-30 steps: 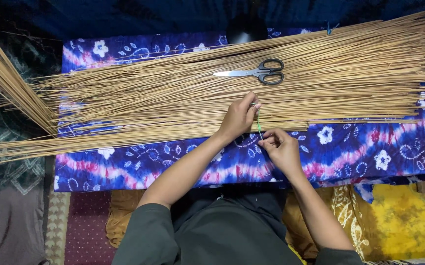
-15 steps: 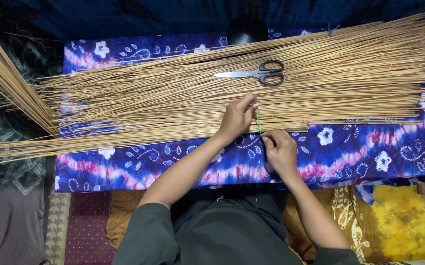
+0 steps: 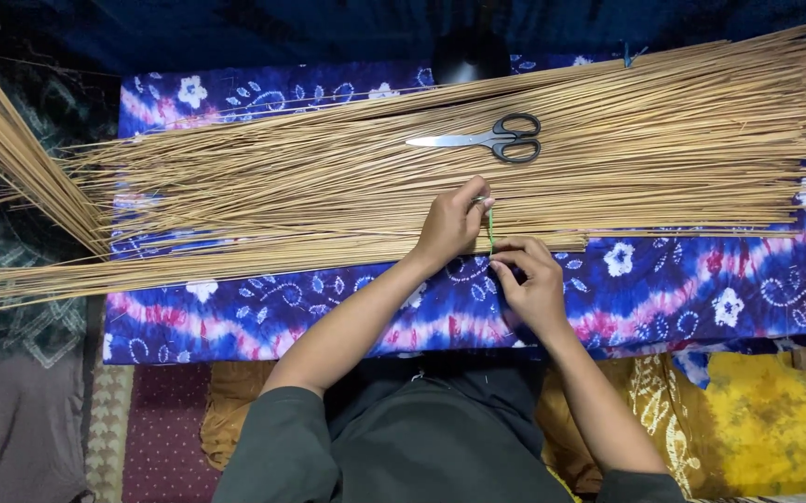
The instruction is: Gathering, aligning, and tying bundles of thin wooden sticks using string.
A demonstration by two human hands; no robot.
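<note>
Across the cloth: a broad layer of long thin tan sticks (image 3: 608, 140) lies spread from side to side on a blue, purple and pink flowered cloth (image 3: 701, 289).
Left hand: the left hand (image 3: 449, 224) rests on the near edge of the sticks, its grip pinched narrow on the top end of a thin green thread (image 3: 490, 228).
Right hand: the right hand (image 3: 533, 284) sits just below, on the cloth, fingers curled tight around the lower end of the same thread.
Thread: it runs short and nearly upright between the two hands, at the near edge of the stick layer; whether it already loops around any sticks is hard to tell, as the fingers hide that spot.
Scissors: black-handled scissors (image 3: 487, 140) lie closed on top of the sticks, well apart from both hands, blades pointing left.
Loose bundle: a second sheaf of sticks (image 3: 21, 158) fans off at a slant at the far left.
Progress: judging by the loose, unbound spread, the tying looks barely begun; only one thread is in hand, and nearly the whole width of sticks shows no binding.
</note>
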